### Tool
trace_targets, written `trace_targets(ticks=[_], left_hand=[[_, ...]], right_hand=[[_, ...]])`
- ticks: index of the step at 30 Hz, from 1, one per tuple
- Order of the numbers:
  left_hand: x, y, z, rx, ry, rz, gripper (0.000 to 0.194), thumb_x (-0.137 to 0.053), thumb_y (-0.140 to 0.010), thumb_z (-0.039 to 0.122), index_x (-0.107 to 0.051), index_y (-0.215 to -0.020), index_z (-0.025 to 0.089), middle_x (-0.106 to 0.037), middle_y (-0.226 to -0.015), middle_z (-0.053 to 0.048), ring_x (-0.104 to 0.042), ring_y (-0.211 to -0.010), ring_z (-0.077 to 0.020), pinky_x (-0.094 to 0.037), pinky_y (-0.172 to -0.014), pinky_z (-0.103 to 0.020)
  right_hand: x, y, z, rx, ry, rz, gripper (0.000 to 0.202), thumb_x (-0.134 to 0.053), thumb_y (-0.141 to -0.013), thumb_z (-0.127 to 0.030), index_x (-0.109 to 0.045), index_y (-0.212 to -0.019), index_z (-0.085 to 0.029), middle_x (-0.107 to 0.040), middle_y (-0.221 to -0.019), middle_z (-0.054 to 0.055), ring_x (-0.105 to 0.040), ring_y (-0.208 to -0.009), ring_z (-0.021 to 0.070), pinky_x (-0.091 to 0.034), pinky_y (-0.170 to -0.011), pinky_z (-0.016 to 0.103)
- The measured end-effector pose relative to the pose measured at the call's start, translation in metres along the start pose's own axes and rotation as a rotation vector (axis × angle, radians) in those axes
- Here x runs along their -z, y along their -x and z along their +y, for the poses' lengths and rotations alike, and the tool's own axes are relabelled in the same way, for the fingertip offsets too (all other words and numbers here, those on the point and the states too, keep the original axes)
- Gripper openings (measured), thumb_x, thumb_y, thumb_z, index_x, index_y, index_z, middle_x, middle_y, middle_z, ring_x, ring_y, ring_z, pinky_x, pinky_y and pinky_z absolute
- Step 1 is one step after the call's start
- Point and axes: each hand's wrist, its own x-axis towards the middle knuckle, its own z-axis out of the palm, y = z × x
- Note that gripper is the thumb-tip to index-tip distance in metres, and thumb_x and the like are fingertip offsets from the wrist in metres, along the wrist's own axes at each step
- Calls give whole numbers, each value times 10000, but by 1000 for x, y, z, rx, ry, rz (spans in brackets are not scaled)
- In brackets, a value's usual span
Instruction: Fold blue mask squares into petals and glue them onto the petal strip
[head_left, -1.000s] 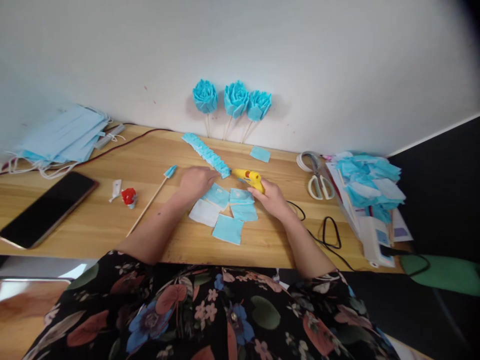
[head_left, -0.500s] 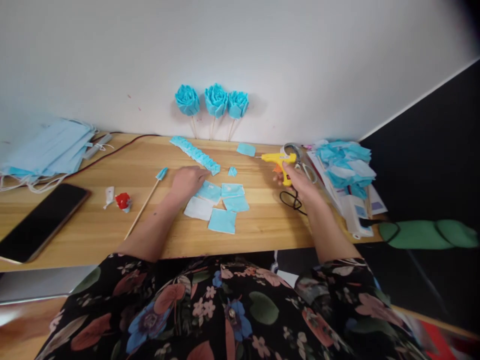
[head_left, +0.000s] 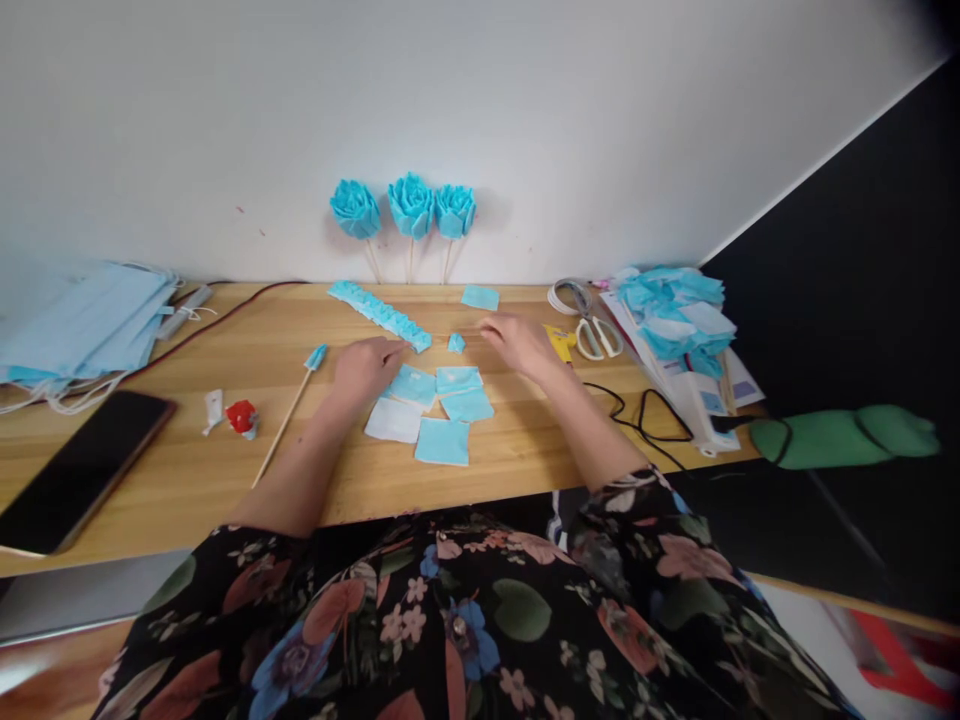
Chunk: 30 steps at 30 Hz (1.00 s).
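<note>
My left hand (head_left: 367, 367) rests on the table with its fingers curled together. Its fingertips are at the near end of a row of folded blue fabric petals (head_left: 379, 312); what they pinch, if anything, is hidden. My right hand (head_left: 517, 342) hovers with bent, slightly parted fingers and nothing visible in them. Just left of its fingertips lies a small folded blue petal (head_left: 456, 343). Behind that hand a yellow glue gun (head_left: 559, 343) lies on the table, partly covered. Several cut fabric squares (head_left: 442, 442), blue and whitish, lie between my forearms.
Three blue fabric roses (head_left: 411, 206) on sticks lean against the wall. A stick with a blue tip (head_left: 315, 357), a red wrapper (head_left: 241, 417) and a phone (head_left: 86, 470) lie left. On the right are scissors (head_left: 598, 338), crumpled blue fabric (head_left: 682, 310) and a black cord (head_left: 660, 435).
My right hand has let go of the glue gun, which now lies on the table, and moved left towards the small folded petal. My left hand stays by the petal row.
</note>
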Motion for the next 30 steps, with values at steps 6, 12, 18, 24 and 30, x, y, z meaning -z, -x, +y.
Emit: trace_targets(ticks=[6,12,18,24,30], left_hand=[[-1,1,0,-2,14,29,399,-443,-968,266,-759,-1211,254,-792,-1067,-75,-710,-906,-215,-456,-695,-277],[-6,-1,0,13,-32,18,437,-432,-955,198,-734,-1268,241,-778,-1140,-91,-717,-943,-237,-480,-763,-306],[-2,-2,4,-21,-84,-25,428,-440,-948,188,-748,-1238,247,-791,-1081,-83,-711,-929,-229,-484,-784,-303],[-1,-3,6,-26,-111,-45,413,-438,-961,185,-763,-1209,242,-787,-986,-94,-699,-891,-228,-470,-767,-306],[-6,-3,4,-38,-126,-34,437,-427,-948,158,-753,-1225,250,-783,-981,-81,-694,-896,-221,-468,-771,-310]], right_hand=[[-29,-43,-1,59,-76,-111,233,-538,-975,-184,-737,-1084,-232,-758,-1187,62,-677,-1074,247,-444,-835,312],[-35,-47,1,81,-84,-117,177,-551,-922,-130,-712,-923,-202,-754,-1006,64,-656,-927,212,-410,-779,291],[-39,-34,6,57,-191,-24,142,-526,-941,-223,-663,-911,-201,-733,-980,75,-619,-886,209,-407,-768,299],[-44,-29,-2,102,-479,-18,136,-536,-914,-287,-635,-881,-200,-716,-907,42,-605,-796,176,-418,-739,287],[-57,-32,-18,89,-422,8,116,-559,-911,-275,-653,-886,-212,-733,-938,34,-620,-854,184,-409,-751,290]])
